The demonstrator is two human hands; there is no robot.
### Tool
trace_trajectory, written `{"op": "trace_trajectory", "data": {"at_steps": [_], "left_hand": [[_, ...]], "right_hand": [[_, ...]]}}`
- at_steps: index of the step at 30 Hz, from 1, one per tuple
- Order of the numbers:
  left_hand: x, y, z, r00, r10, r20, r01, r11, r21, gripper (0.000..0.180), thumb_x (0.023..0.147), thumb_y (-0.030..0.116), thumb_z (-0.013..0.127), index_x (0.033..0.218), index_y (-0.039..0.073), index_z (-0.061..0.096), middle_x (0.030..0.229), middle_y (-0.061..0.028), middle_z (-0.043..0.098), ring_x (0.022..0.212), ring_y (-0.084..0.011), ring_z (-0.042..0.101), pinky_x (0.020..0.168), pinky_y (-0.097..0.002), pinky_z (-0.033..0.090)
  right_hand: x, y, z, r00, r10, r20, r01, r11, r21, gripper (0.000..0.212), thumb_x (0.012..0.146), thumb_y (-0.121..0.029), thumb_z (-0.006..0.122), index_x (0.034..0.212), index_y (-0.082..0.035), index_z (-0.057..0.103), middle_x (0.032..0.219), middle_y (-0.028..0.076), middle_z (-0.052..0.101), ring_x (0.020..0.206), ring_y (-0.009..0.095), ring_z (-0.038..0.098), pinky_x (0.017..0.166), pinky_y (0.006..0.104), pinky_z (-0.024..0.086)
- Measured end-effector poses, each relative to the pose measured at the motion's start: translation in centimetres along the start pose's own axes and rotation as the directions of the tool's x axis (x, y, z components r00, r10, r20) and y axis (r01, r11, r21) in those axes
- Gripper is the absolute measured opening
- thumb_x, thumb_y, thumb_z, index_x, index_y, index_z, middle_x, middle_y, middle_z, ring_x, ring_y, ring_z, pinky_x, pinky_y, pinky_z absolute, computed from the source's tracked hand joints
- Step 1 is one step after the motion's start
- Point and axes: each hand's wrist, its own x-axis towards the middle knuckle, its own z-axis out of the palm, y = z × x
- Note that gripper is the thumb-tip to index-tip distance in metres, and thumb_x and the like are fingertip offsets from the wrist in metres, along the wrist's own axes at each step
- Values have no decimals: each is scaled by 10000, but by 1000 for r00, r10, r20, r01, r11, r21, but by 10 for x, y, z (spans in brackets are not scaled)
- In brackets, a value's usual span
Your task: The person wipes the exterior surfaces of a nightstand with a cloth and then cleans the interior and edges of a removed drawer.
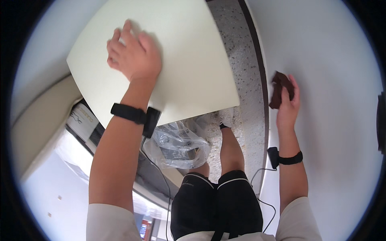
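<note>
At the right of the view, in front of the white wall (329, 80), we find the brown cloth (279, 91) in the right hand (288, 107). Grip there: narrow, the cloth bunched between thumb and fingers, part of it hanging loose past the fingertips on the inner side. Whether the cloth touches the wall we cannot tell from this angle.

Left hand (140, 56): over the cream tabletop (193, 72), fingers loosely spread and partly curled, nothing seen in it. We cannot say whether the palm bears weight or merely hovers; the fingers are slightly blurred.

Below the table's near edge a clear plastic bag (177, 138) lies crumpled beside the person's legs (231, 150). The speckled floor (241, 48) shows between table and wall, bordered by a dark strip (261, 68) along the wall side.

Risks, in our judgement:
1. Cloth slip — the fold looks held by only part of its area, so a snag or a hard rub could pull it free, and it would probably drop toward the floor.
2. Cable snag — a thin cable (169, 197) trails from the left wrist module (151, 122), and another from the right wrist module (273, 157); a long reach could tug either.
3. Footing: the bag sits close to the feet, so a careless step might catch it.
</note>
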Motion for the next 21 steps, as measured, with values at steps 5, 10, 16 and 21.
{"op": "trace_trajectory", "data": {"at_steps": [5, 10, 16, 21], "left_hand": [[2, 2, 3, 999, -23, 33, 19, 994, 106, 530, 994, 342, 425, 1477, 124, 430, 1471, -192, 390, 1392, -348, 289, 1145, -533, 150], [3, 4, 1, 996, 15, 89, -27, 991, 134, 550, 1001, 304, 390, 1494, 58, 379, 1490, -236, 347, 1376, -402, 275, 1145, -546, 136], [9, 8, -4, 987, 43, 152, -59, 993, 102, 579, 997, 295, 363, 1511, 31, 328, 1496, -282, 302, 1383, -461, 241, 1138, -576, 117], [6, 6, -5, 977, 50, 205, -65, 996, 64, 586, 1004, 287, 344, 1518, 8, 300, 1519, -289, 261, 1410, -462, 197, 1147, -579, 94]], "right_hand": [[-3, -54, 95, 855, 187, 484, -196, 980, -33, 455, 1040, -206, 519, 1464, -60, 438, 1398, 111, 538, 1275, 205, 511, 1102, 330, 370], [43, -45, 146, 802, 58, 594, -158, 980, 117, 562, 1045, -369, 503, 1500, -60, 386, 1429, 130, 526, 1322, 223, 475, 1115, 331, 345], [123, -89, 222, 733, -162, 660, -21, 965, 261, 515, 1045, -414, 496, 1420, -62, 481, 1292, 89, 608, 1175, 174, 545, 1047, 312, 395], [183, -77, 271, 686, -297, 665, -9, 910, 415, 434, 1053, -386, 485, 1350, -75, 544, 1184, 56, 645, 1072, 129, 560, 999, 294, 415]]}}
